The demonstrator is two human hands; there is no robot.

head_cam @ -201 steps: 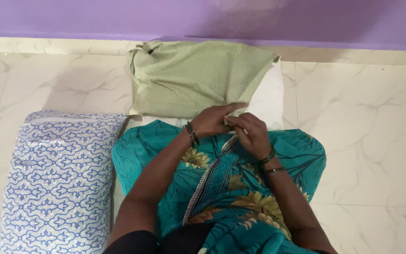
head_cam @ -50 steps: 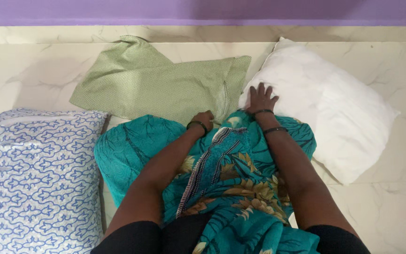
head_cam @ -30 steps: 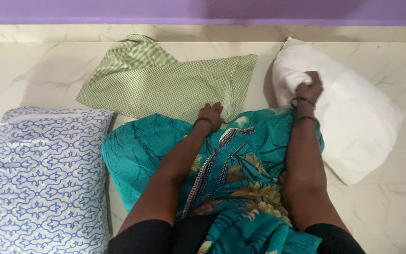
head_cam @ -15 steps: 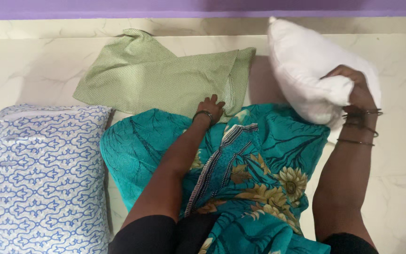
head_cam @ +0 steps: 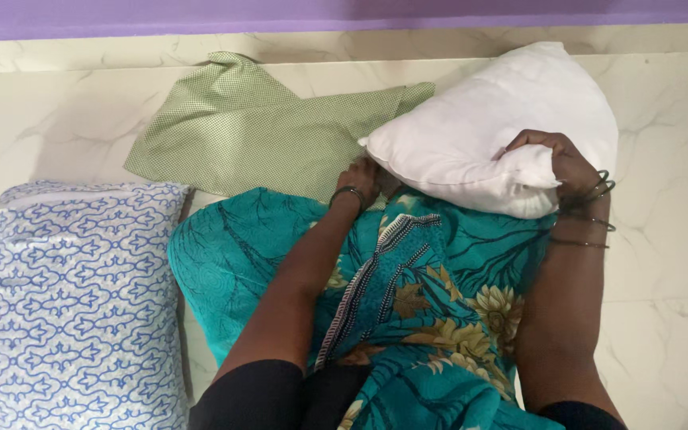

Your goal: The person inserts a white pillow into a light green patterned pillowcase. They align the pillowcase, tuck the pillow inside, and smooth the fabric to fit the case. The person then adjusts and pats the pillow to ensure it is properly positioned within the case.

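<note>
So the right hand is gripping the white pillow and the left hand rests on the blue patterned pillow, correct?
Not quite. The head view shows the left hand resting on the green checked pillow cover, not the blue patterned pillow, which lies untouched further left. The right hand does grip the white pillow.

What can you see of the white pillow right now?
The white pillow is bare, with no cover, plump and soft, its plain cloth creased. The right hand grips and bunches its near right edge, holding it tilted. Its left corner overlaps the green checked pillowcase and reaches the left hand. Its lower edge lies over the teal floral garment; whether it touches the floor is unclear.
</note>
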